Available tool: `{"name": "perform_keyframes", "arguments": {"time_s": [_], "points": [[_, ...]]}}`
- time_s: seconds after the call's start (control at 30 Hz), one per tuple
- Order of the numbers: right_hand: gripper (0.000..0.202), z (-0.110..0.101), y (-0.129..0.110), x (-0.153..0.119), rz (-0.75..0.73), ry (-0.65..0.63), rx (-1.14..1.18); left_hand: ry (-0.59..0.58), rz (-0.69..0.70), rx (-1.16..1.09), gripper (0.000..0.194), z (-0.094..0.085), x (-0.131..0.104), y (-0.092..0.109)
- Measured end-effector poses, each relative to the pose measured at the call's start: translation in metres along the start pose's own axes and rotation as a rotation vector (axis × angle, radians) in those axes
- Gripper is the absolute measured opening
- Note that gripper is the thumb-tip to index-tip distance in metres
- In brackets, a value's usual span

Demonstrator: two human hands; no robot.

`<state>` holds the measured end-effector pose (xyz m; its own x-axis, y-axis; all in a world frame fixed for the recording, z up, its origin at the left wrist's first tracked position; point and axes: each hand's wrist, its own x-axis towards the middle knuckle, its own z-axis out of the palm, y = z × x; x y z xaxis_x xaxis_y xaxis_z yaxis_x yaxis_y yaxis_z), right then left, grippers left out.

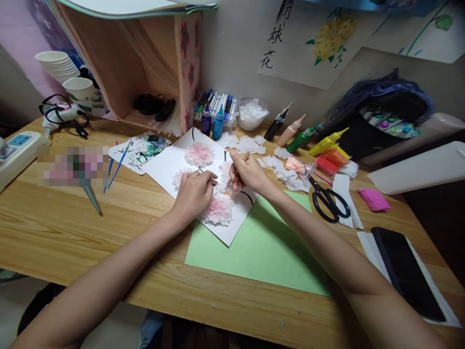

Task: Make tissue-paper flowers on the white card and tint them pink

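Fingers [236, 181] of the right hand [250, 170] pinch a slim brown stick [246, 156] at the centre of the frame, over white paper [165, 167] bearing pink-and-white flowers [199, 154], where the left hand [194, 191] lies half curled, its hold unclear.

Flower [179, 178] partly behind left hand [196, 191]

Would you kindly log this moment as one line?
left hand: over white paper | right hand: holds tan tool | green sheet: partly beneath white paper
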<state>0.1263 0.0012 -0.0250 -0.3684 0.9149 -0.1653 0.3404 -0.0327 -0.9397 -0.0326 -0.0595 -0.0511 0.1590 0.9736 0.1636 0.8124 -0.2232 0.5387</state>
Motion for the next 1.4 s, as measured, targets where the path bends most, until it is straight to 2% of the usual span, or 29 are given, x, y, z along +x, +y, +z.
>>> {"name": "perform_keyframes", "arguments": {"time_s": [0.07, 0.2, 0.3, 0.4, 0.43, 0.5, 0.63, 0.73, 0.87, 0.97, 1.03, 1.17, 1.27, 1.33, 1.4], "points": [[0.062, -0.010, -0.002, -0.009, -0.027, -0.048, 0.037, 0.001, -0.001, -0.004, 0.025, 0.000, 0.000, 0.000], [0.060, -0.038, 0.003, -0.029, -0.191, 0.044, 0.068, 0.003, 0.000, -0.028, 0.026, 0.000, 0.000, -0.001], [0.052, -0.058, 0.020, -0.037, -0.313, 0.226, -0.010, -0.005, -0.001, -0.046, 0.026, -0.001, -0.001, -0.002], [0.034, -0.070, 0.042, -0.037, -0.418, 0.456, -0.300, -0.006, 0.002, -0.053, 0.026, -0.001, -0.001, -0.001], [0.026, -0.072, 0.050, -0.036, -0.424, 0.482, -0.396, -0.005, 0.005, -0.053, 0.025, -0.002, -0.001, -0.001], [0.016, -0.073, 0.063, -0.032, -0.441, 0.485, -0.520, -0.006, 0.009, -0.053, 0.025, -0.002, 0.000, -0.001], [0.014, -0.070, 0.080, -0.017, -0.433, 0.443, -0.594, -0.002, 0.010, -0.051, 0.024, -0.003, 0.000, -0.001], [0.007, -0.068, 0.084, -0.005, -0.430, 0.437, -0.637, -0.003, 0.010, -0.049, 0.024, -0.003, 0.000, -0.001], [0.010, -0.069, 0.079, 0.002, -0.438, 0.485, -0.682, 0.016, 0.008, -0.056, 0.024, -0.004, 0.000, -0.001], [0.006, -0.068, 0.070, -0.006, -0.440, 0.548, -0.590, 0.038, 0.004, -0.061, 0.023, -0.005, 0.000, 0.000], [0.006, -0.064, 0.063, -0.017, -0.442, 0.532, -0.471, 0.059, 0.003, -0.071, 0.022, -0.006, -0.001, 0.001], [0.015, -0.045, 0.053, -0.041, -0.376, 0.333, -0.121, 0.078, 0.042, -0.110, 0.018, -0.007, -0.004, 0.006], [0.021, -0.029, 0.051, -0.056, -0.260, 0.188, 0.158, 0.009, 0.109, -0.168, 0.017, -0.007, -0.007, 0.012], [0.024, -0.020, 0.051, -0.061, -0.193, 0.126, 0.284, -0.046, 0.136, -0.194, 0.019, -0.006, -0.009, 0.016], [0.026, -0.014, 0.053, -0.064, -0.158, 0.116, 0.335, -0.086, 0.148, -0.199, 0.020, -0.005, -0.010, 0.018]]}}
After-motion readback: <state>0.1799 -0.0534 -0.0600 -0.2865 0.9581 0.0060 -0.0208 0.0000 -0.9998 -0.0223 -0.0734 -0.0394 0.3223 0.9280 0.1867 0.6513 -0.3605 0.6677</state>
